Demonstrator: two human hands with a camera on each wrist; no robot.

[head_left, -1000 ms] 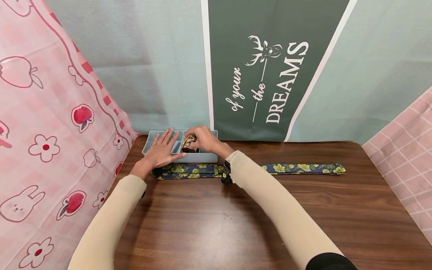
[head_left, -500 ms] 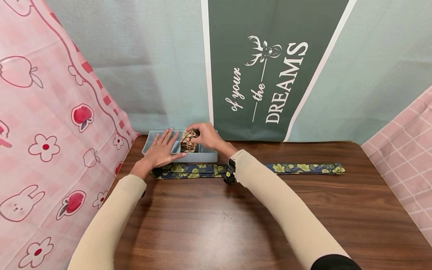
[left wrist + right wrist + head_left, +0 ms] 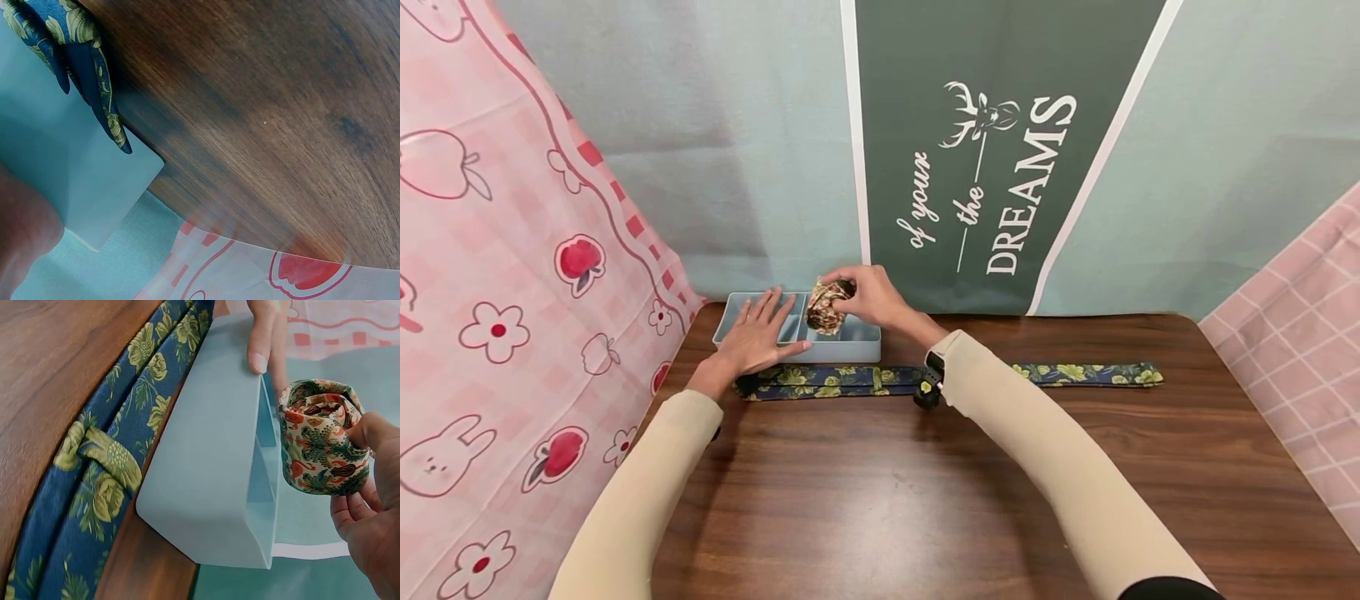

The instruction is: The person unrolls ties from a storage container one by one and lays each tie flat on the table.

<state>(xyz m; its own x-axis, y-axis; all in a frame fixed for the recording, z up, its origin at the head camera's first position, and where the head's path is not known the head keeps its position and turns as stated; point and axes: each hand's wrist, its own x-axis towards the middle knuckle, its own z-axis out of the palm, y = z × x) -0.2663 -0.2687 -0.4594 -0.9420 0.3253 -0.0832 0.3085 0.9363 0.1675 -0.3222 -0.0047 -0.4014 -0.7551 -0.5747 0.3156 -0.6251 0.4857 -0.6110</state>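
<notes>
In the head view my right hand (image 3: 878, 298) pinches a rolled-up tie (image 3: 826, 310), cream with red and green print, above the light blue divided box (image 3: 842, 353). The right wrist view shows the roll (image 3: 320, 450) between thumb and fingers, its coiled end facing up, beyond the box rim. My left hand (image 3: 751, 340) lies across the left part of the box with straight, spread fingers, the thumb over the front rim. A navy necktie (image 3: 808, 382) with yellow flowers lies flat along the box's front side, partly behind the right wrist.
The brown wooden table (image 3: 880, 483) stretches toward the person. A grey-green printed cloth (image 3: 760, 167) hangs right behind the box, and a pink patterned cloth (image 3: 512, 250) borders the left side. Pink grid cloth (image 3: 1300, 358) stands on the right.
My right hand has lifted the rolled tie up out of the box compartment and slightly to the right. The left hand has stayed on the box.
</notes>
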